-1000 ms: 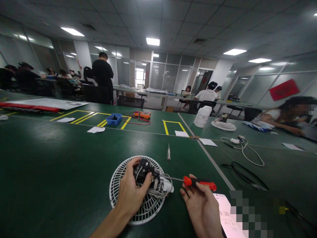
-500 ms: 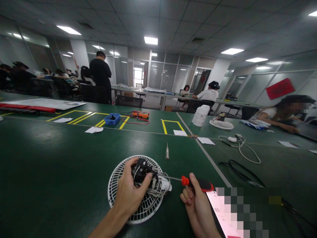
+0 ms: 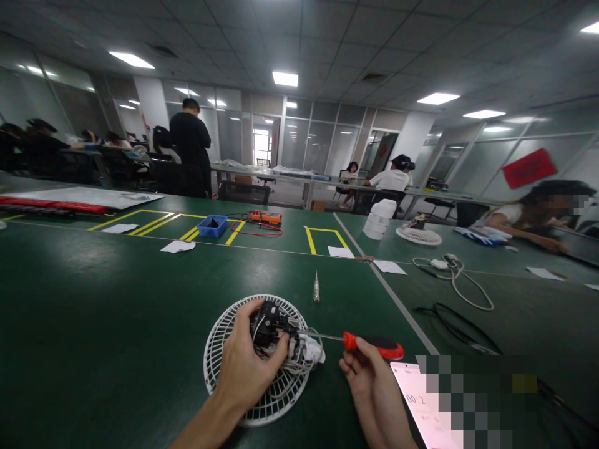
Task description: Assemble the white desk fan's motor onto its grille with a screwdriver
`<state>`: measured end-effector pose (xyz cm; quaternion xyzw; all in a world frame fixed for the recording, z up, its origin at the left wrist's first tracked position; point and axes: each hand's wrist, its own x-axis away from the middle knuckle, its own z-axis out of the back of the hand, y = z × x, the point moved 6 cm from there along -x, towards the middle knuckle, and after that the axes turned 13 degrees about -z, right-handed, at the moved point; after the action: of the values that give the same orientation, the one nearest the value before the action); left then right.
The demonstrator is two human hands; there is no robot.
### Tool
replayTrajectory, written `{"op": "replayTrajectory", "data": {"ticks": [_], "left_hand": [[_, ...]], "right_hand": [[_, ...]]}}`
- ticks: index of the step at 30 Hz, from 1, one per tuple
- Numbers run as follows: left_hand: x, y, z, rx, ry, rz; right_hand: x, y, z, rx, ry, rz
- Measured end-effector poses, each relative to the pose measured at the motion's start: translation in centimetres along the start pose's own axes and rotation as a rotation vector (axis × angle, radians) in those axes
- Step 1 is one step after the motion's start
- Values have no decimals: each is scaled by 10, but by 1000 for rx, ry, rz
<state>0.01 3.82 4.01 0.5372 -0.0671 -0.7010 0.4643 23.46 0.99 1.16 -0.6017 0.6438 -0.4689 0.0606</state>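
Observation:
My left hand grips a black fan motor unit, fingers over its far side and thumb near its front. Beneath the motor lies a round white fan grille on the green table. White wires and a white plastic piece hang at the motor's right side. In my right hand is a red and black screwdriver, pinched by thumb and fingers at its handle. Its shaft points left, and the tip meets the motor's right side; the exact contact is hidden.
A small clear-handled screwdriver lies beyond the grille. Further back are a blue bin, an orange multimeter and a white container. To the right lie cables and a lit phone. A person sits at far right.
The fingers of my right hand have shifted on the screwdriver handle, the thumb now lower and further left. My left hand and the motor stay almost where they were.

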Motion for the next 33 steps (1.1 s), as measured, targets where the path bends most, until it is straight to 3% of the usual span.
{"op": "replayTrajectory", "data": {"ticks": [12, 25, 33], "left_hand": [[1, -3, 2, -4, 4, 29], [1, -3, 2, -13, 20, 17], [-1, -1, 4, -38, 28, -4]], "right_hand": [[-9, 4, 4, 136, 8, 24], [-6, 4, -1, -110, -49, -132], [-6, 4, 0, -50, -42, -130]]}}
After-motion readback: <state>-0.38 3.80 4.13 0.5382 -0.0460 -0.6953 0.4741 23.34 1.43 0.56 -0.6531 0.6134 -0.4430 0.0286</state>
